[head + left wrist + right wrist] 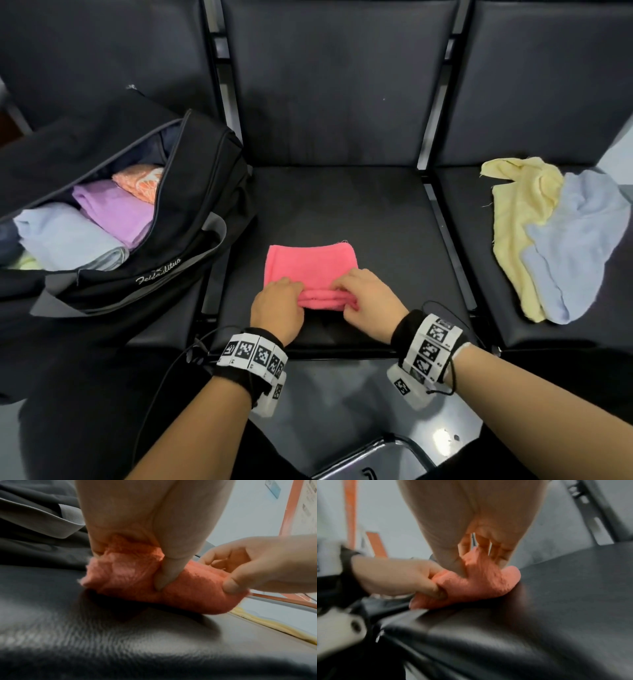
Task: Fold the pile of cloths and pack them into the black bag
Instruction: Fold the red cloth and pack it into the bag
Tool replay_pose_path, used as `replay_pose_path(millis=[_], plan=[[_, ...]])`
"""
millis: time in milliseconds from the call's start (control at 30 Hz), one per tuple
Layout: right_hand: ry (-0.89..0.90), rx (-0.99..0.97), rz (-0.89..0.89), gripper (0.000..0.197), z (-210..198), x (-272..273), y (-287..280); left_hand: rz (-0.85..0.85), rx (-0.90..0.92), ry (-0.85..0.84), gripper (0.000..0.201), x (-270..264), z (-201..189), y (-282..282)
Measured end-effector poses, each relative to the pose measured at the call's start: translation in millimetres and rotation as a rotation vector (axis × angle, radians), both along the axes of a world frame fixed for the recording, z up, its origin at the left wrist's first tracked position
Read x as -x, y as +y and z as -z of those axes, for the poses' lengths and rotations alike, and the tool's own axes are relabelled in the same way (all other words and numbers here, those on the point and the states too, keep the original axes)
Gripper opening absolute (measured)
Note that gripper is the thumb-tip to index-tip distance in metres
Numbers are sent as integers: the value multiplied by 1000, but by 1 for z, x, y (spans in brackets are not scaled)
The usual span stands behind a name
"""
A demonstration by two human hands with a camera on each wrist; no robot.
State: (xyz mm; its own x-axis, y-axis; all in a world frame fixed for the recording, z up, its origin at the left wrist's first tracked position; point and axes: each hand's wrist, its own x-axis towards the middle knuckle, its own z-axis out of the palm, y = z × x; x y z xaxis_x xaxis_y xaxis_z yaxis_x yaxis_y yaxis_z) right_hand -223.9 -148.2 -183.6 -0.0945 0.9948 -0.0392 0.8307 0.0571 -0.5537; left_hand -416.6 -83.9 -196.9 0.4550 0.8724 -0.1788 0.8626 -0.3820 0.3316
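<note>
A pink cloth point(310, 262) lies on the middle black seat point(342, 205), its near edge rolled up into a thick fold. My left hand point(279, 299) pinches the left end of that rolled edge point(130, 577), thumb pressed into it. At the right end my right hand point(363, 294) grips the same fold point(477, 582), fingers curled over it. The black bag point(191, 212) stands unzipped on the left seat, holding folded light blue point(65, 236), purple point(113, 209) and orange point(140, 181) cloths. On the right seat lie a crumpled yellow cloth point(513, 219) and a light blue cloth point(575, 240).
Padded black backrests point(335, 82) rise behind the three seats. Metal bars point(448, 236) separate the seats. A grey floor and a shiny chair leg point(376, 455) show below the seat's front edge. A cable point(164, 383) hangs from my left wristband.
</note>
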Motion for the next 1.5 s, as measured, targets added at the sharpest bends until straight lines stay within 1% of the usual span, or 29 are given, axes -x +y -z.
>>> replay_pose_path(millis=[100, 133, 200, 267, 333, 400, 467, 567, 667, 767, 833, 967, 1133, 1233, 1333, 1367, 1433, 1500], plan=[[-244, 1, -140, 52, 10, 5, -7, 2, 39, -46, 32, 4, -2, 2], [-286, 9, -146, 52, 13, 6, -7, 1, 41, -54, 31, 4, -3, 2], [-281, 15, -107, 45, 15, 5, -3, -3, 25, -62, 23, 6, -3, 2], [-211, 30, -43, 39, 14, 2, 2, -9, -10, -27, 18, 9, -2, 4], [-157, 42, 27, 34, 12, -1, 6, -19, -17, 14, 19, 13, -2, 7], [-60, 49, 106, 29, 9, -4, 8, -34, 6, -3, 14, 17, -2, 12], [74, 31, 179, 23, 6, -10, 10, -82, 57, -106, 8, 21, -5, 16], [248, -11, 273, 28, 5, -21, 12, -197, 164, -330, 10, 27, -9, 23], [359, -40, 304, 29, 6, -32, 12, -266, 270, -501, 9, 32, -8, 29], [496, -1, 345, 29, 8, -41, 12, -303, 336, -602, 7, 33, -5, 32], [534, 12, 363, 29, 10, -44, 12, -293, 340, -627, 8, 32, -4, 32], [497, 12, 401, 27, 16, -47, 14, -274, 314, -628, 11, 29, 1, 34], [347, 62, 468, 27, 29, -43, 15, -284, 287, -521, 15, 21, 16, 32], [256, 111, 455, 37, 36, -42, 13, -339, 256, -461, 20, 18, 24, 29], [197, 186, 438, 50, 37, -46, 16, -386, 233, -426, 18, 16, 25, 28], [159, 217, 415, 50, 37, -47, 18, -401, 238, -424, 17, 16, 25, 28], [84, 270, 370, 43, 36, -49, 22, -429, 255, -436, 15, 16, 23, 28], [71, 305, 357, 32, 36, -50, 26, -433, 269, -445, 15, 16, 22, 28]])
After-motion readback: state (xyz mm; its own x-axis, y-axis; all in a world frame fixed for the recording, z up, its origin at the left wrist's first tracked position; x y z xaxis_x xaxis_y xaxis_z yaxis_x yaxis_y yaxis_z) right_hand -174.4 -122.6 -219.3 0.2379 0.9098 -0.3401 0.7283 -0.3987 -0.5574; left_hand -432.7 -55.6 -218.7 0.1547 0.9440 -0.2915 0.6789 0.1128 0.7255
